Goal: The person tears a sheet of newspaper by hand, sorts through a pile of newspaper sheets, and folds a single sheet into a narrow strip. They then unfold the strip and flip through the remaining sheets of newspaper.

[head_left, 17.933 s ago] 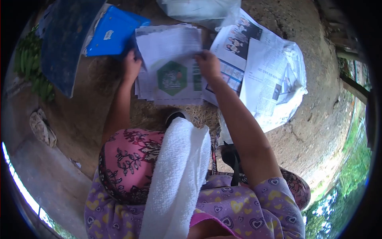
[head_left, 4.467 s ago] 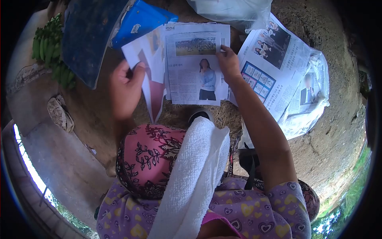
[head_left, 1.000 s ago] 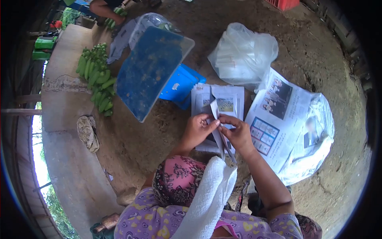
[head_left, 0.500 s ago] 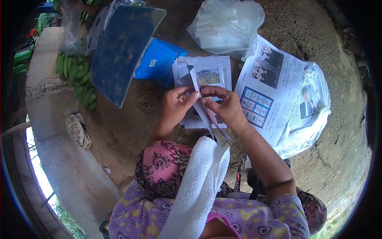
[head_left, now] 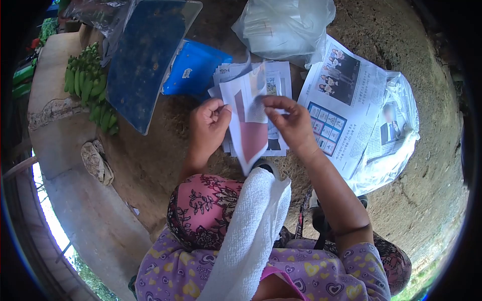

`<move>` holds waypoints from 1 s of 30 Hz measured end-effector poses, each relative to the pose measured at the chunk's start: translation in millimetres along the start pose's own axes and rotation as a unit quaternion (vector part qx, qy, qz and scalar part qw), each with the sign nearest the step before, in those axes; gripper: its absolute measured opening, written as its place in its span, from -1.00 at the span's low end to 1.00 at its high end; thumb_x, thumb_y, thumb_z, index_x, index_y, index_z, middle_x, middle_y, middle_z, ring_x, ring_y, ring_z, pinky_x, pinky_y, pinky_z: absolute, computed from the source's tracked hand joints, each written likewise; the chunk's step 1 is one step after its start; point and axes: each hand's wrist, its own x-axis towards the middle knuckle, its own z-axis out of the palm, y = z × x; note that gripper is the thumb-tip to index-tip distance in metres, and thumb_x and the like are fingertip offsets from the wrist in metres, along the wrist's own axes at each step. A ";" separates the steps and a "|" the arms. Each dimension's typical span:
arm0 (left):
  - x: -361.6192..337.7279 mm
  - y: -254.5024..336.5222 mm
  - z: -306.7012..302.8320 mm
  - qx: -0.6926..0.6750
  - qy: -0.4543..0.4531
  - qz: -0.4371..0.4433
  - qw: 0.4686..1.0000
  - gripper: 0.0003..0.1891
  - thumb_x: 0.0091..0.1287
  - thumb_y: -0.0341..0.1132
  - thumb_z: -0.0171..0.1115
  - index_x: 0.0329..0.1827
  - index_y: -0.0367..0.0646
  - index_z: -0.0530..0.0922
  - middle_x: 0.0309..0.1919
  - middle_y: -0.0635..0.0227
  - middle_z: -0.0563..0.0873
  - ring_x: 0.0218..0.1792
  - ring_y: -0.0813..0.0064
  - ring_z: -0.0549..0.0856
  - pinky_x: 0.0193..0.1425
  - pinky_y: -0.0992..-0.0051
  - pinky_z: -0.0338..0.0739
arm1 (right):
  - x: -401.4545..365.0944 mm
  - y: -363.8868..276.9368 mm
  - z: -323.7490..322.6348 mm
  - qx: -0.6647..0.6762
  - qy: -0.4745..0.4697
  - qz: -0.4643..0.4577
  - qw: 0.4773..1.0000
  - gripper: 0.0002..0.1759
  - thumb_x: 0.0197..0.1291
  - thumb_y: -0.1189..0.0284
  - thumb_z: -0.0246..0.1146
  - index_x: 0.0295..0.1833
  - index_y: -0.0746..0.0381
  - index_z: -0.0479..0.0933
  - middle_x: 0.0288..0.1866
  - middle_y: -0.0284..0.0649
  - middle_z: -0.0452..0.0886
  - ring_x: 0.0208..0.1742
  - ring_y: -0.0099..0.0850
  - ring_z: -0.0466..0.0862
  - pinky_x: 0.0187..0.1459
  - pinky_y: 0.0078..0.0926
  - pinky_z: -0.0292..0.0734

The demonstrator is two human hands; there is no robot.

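Between my two hands is a folded newspaper sheet (head_left: pixel 253 138) with a pink block, standing partly opened above the stack. My left hand (head_left: pixel 210 123) is closed with its thumb and fingers on the sheet's left edge. On the other side, my right hand (head_left: pixel 293 120) pinches the right-hand layer near its upper edge. Part of that layer is blurred by motion. Beneath the sheet lies a stack of newspaper sheets (head_left: pixel 283 83) on the ground, partly covered by it and by my right hand.
A printed newspaper (head_left: pixel 351 118) lies on a clear plastic bag (head_left: pixel 401 165) at the right. Behind stands a white plastic bag (head_left: pixel 286 30). Left of the stack are a blue plastic stool (head_left: pixel 196 67), a dark blue board (head_left: pixel 148 60) and green bananas (head_left: pixel 88 83). A crumpled cloth (head_left: pixel 97 161) lies further left.
My hands have moved apart, and the folded sheet between them has spread open, showing its pink face. The clear plastic at the upper left has shifted.
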 end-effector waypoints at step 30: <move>4.1 37.1 6.6 0.188 -0.019 0.189 0.964 -0.85 0.05 -0.51 0.31 -0.29 -0.28 0.60 -0.39 0.12 0.67 -0.39 0.17 0.67 -0.32 0.38 0.53 | 28.5 -62.4 14.8 -0.243 0.010 -0.417 0.876 -0.57 -0.23 0.53 0.38 -0.10 0.14 0.57 -0.12 -0.32 0.60 -0.12 -0.27 0.55 -0.06 -0.35 0.48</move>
